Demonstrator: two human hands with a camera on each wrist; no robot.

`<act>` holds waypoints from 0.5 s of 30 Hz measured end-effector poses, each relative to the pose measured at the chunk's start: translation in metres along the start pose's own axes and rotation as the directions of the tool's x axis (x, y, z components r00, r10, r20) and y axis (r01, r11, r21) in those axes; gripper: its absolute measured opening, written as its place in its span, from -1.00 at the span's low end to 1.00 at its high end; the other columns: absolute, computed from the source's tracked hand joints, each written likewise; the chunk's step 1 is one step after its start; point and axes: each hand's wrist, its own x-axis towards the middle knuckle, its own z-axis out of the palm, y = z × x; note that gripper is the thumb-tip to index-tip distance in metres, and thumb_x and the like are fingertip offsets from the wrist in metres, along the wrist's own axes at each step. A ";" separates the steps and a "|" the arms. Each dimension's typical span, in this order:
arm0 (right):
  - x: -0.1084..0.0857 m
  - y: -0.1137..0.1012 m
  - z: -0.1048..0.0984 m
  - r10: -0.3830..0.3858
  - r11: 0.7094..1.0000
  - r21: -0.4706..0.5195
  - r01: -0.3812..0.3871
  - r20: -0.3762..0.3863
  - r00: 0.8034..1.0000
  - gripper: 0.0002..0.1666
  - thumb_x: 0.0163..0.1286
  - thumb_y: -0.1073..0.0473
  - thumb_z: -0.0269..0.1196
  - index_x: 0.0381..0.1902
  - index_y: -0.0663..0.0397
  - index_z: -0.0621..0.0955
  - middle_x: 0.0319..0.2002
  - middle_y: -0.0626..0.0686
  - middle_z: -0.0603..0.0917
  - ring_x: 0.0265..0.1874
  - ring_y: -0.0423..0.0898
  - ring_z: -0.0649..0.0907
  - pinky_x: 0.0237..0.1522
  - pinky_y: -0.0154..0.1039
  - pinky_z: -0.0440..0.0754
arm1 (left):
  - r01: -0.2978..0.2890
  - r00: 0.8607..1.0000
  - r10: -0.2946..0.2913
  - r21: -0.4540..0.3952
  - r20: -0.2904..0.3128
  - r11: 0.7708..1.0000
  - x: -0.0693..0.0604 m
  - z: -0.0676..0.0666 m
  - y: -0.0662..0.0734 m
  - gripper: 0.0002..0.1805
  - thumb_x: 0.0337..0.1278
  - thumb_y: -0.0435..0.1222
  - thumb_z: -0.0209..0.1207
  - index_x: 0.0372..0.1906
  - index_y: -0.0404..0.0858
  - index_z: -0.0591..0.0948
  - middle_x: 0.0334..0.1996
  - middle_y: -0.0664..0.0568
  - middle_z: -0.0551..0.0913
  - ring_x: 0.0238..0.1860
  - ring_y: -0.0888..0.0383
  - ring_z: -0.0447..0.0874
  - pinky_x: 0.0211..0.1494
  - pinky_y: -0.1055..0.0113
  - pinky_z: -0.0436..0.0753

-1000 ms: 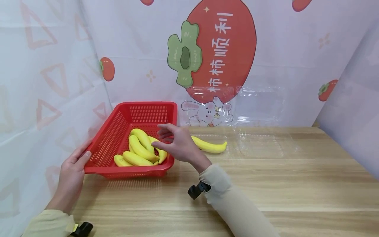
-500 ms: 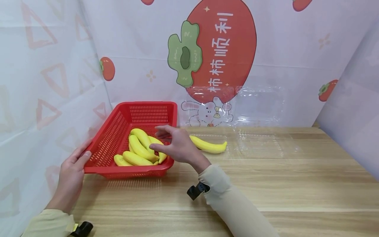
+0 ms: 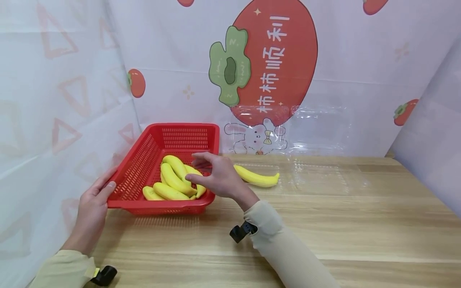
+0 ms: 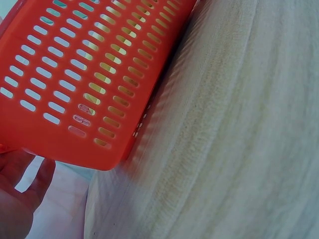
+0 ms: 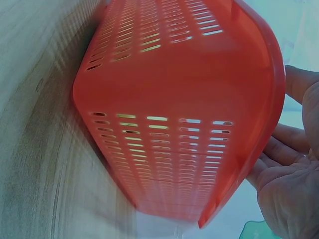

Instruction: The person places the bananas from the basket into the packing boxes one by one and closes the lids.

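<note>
A red perforated plastic basket [image 3: 155,205] stands at the left, with several yellow bananas [image 3: 174,179] heaped toward its front right. My left hand [image 3: 91,208] holds the basket's front left corner, thumb on top of the rim; the left wrist view shows this hand [image 4: 20,194] at the corner. My right hand [image 3: 225,176] hovers over the basket's right rim, fingers spread loosely, nothing in the grasp. Seen from the right wrist, that hand [image 5: 294,174] is beside the rim. One more banana [image 3: 260,179] lies right of the basket, its left end hidden behind my right hand.
Clear plastic clamshell boxes [image 3: 318,178] stand with raised lids against the back wall; the lone banana appears to lie in the left one. A printed cloth [image 3: 173,48] covers the walls. The wooden table [image 3: 324,232] extends right and forward.
The head view has shifted slightly, so the whole scene sits a little further right. Both hands stay almost where they were, and the bananas have not moved.
</note>
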 end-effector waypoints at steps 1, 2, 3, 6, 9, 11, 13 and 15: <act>0.000 0.000 0.000 -0.002 1.000 0.002 0.002 0.000 1.000 -0.25 0.31 -0.01 0.54 0.41 0.00 0.59 0.17 0.07 0.76 0.16 0.03 0.76 0.23 -0.03 0.76 | -0.001 1.000 0.001 -0.001 0.001 1.000 0.000 0.000 0.000 -0.34 0.69 -0.02 -0.03 0.71 0.04 0.17 0.76 0.05 0.00 0.40 0.29 0.36 -0.05 0.73 0.64; 0.000 0.000 0.000 -0.004 1.000 0.003 0.004 0.001 1.000 -0.25 0.31 -0.02 0.54 0.41 0.00 0.59 0.17 0.07 0.76 0.15 0.01 0.76 0.23 -0.03 0.77 | -0.002 1.000 0.002 0.000 0.001 1.000 0.000 0.000 0.000 -0.34 0.69 -0.03 -0.03 0.71 0.04 0.17 0.76 0.04 0.00 0.37 0.31 0.38 -0.05 0.73 0.65; 0.000 0.000 0.000 -0.005 1.000 0.001 0.005 0.001 1.000 -0.25 0.31 -0.02 0.53 0.41 0.00 0.59 0.18 0.07 0.76 0.14 -0.01 0.76 0.22 -0.03 0.77 | -0.003 1.000 0.003 0.003 0.001 1.000 0.000 -0.001 0.000 -0.34 0.69 -0.03 -0.03 0.71 0.03 0.17 0.76 0.03 0.01 0.34 0.34 0.40 -0.05 0.73 0.65; 0.000 0.000 0.001 -0.003 1.000 -0.007 0.003 -0.001 1.000 -0.25 0.31 -0.03 0.54 0.41 -0.02 0.59 0.18 0.05 0.77 0.13 -0.05 0.75 0.20 -0.08 0.78 | 0.005 1.000 -0.005 0.004 0.004 1.000 0.000 -0.001 0.001 -0.34 0.69 -0.01 -0.03 0.72 0.04 0.17 0.76 0.02 0.00 0.29 0.40 0.43 -0.05 0.73 0.65; 0.000 0.000 0.002 0.000 1.000 -0.021 0.000 -0.003 1.000 -0.25 0.31 -0.03 0.54 0.41 -0.04 0.59 0.18 0.03 0.77 0.13 -0.07 0.75 0.18 -0.15 0.78 | 0.014 1.000 -0.014 0.015 0.003 1.000 0.000 -0.002 0.001 -0.33 0.68 0.00 -0.04 0.72 0.05 0.16 0.76 0.02 -0.01 0.31 0.39 0.42 -0.06 0.74 0.64; 0.000 0.000 0.002 0.001 1.000 -0.023 -0.001 -0.003 1.000 -0.25 0.31 -0.03 0.54 0.41 -0.04 0.59 0.18 0.03 0.77 0.13 -0.07 0.76 0.17 -0.17 0.78 | 0.011 1.000 -0.011 0.015 0.006 1.000 0.000 -0.001 0.001 -0.33 0.68 0.00 -0.04 0.72 0.03 0.15 0.76 0.01 -0.01 0.32 0.40 0.41 -0.05 0.75 0.63; 0.000 -0.001 0.001 0.000 1.000 -0.028 0.000 -0.002 1.000 -0.26 0.31 -0.02 0.53 0.41 -0.03 0.60 0.17 0.03 0.77 0.12 -0.07 0.76 0.17 -0.19 0.78 | 0.007 1.000 -0.007 0.008 0.009 1.000 0.000 -0.001 0.001 -0.33 0.69 -0.01 -0.04 0.72 0.02 0.15 0.76 0.01 0.00 0.31 0.41 0.42 -0.04 0.75 0.63; 0.000 -0.001 0.001 -0.001 0.999 -0.033 0.001 -0.004 1.000 -0.27 0.31 -0.02 0.53 0.40 -0.03 0.60 0.17 0.03 0.77 0.12 -0.08 0.76 0.17 -0.20 0.78 | 0.001 1.000 -0.001 -0.003 0.013 1.000 0.000 -0.001 0.000 -0.33 0.69 -0.02 -0.03 0.72 0.01 0.15 0.76 0.02 0.00 0.30 0.42 0.42 -0.03 0.75 0.63</act>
